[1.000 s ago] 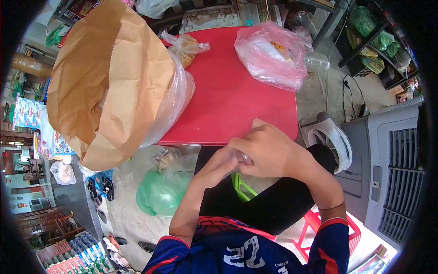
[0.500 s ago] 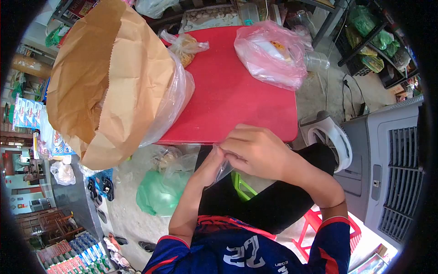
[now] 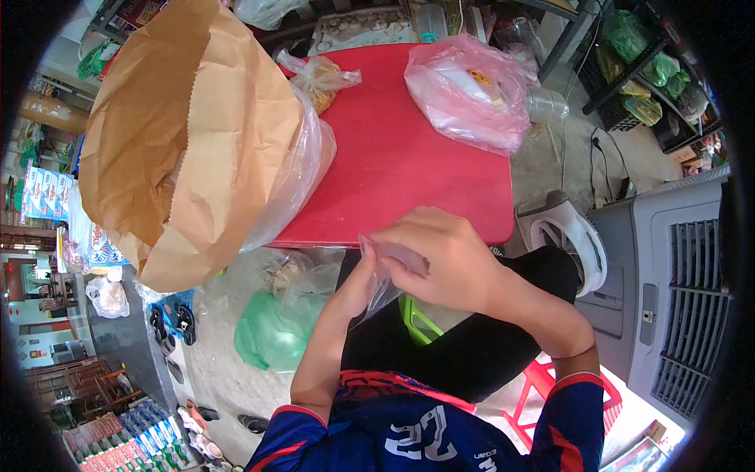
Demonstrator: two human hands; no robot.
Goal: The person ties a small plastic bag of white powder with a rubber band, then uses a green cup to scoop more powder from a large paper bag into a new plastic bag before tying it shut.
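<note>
A small clear plastic bag [image 3: 383,293] hangs between my hands, just past the near edge of the red table [image 3: 393,169]. My left hand [image 3: 355,288] pinches it from the left, thumb pointing up. Curled above and to the right, my right hand [image 3: 444,256] has its fingertips closed on the bag's top edge. Part of the bag is hidden behind my fingers. Left of my hands stands a large open brown paper sack [image 3: 236,149] with a clear plastic layer around its outside. Its contents cannot be made out.
A pink plastic bag [image 3: 472,98] lies at the table's far right, and a small tied bag of yellowish food [image 3: 321,82] at the far left. A green plastic bag [image 3: 271,334] rests on the floor. A grey air cooler [image 3: 676,291] stands to the right.
My right hand has shifted slightly up, and its thumb and fingers now show a wider gap. My left hand has moved a little left. The bag stays between them.
</note>
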